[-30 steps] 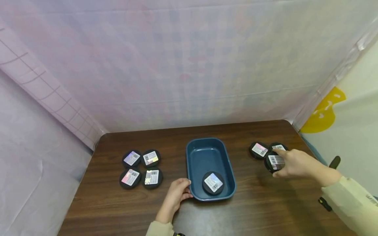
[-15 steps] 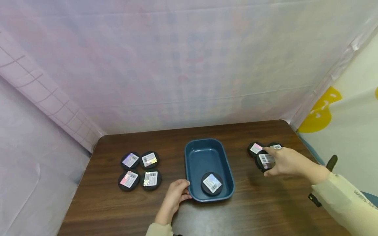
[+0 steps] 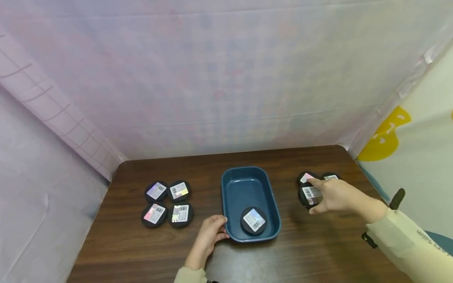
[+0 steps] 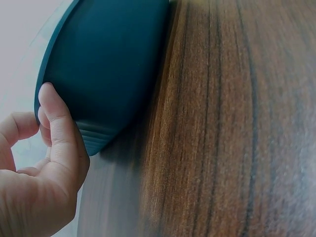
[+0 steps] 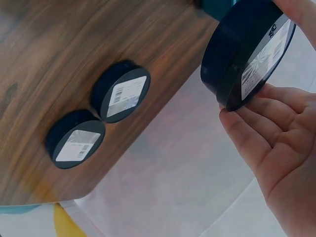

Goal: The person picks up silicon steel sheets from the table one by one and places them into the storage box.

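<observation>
My right hand [image 3: 336, 197] grips a round black tub [image 3: 310, 195] with a white barcode label. In the right wrist view this tub [image 5: 242, 54] is held above the table between thumb and fingers. Two similar tubs, one with a pink-tinted label [image 3: 306, 177] and one partly behind the hand [image 3: 330, 176], lie on the table beyond it. At the front left corner of a blue rectangular tray [image 3: 224, 196], my left hand [image 3: 210, 234] pinches the rim. One black tub [image 3: 253, 221] lies label up inside the tray, near its front end.
Left of the tray, several black tubs form a square group, among them a near right tub [image 3: 181, 215] and a far left tub [image 3: 156, 191]. The brown wooden table [image 3: 262, 263] ends at a pale cloth [image 3: 226, 98] behind.
My right hand has carried the gripped tub a short way left, away from the right-hand tub. The left hand stays on the tray rim. The view has shifted slightly.
</observation>
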Motion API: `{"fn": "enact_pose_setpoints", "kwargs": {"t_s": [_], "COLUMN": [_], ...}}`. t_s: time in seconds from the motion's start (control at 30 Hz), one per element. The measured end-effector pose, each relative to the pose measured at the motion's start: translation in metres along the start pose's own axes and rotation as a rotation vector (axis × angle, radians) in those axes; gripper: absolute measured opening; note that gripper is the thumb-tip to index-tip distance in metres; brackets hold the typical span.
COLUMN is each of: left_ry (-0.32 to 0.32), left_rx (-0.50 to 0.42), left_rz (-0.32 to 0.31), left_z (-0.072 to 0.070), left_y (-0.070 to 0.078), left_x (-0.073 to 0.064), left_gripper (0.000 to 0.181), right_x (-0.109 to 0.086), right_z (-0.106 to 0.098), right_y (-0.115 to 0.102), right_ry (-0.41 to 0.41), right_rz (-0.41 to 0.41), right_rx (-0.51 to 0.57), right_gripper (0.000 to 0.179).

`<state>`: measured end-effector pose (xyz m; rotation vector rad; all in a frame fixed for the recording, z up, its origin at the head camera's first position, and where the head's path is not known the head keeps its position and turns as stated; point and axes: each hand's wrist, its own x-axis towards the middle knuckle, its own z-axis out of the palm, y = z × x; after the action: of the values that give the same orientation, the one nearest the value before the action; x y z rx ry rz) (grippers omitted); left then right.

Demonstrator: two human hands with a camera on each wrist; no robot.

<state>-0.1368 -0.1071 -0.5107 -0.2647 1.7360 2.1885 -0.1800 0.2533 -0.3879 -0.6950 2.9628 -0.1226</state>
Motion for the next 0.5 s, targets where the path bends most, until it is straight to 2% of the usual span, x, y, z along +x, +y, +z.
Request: {"fn": "enact_pose_setpoints", "kwargs": {"t_s": [0.5], "left_ry": [0.004], "left_rx": [-0.001], "left_rz": [0.011], "left_z": [0.002], "left_y": [-0.001], "left_x": [0.001], "left_gripper": [0.028], "right_x": [0.01], "right_z": [-0.002], "right_y": [-0.016], "right_ry": [0.041], "right_rz": [-0.104], "right_rx": [-0.017], "right_gripper": [0.093]}}
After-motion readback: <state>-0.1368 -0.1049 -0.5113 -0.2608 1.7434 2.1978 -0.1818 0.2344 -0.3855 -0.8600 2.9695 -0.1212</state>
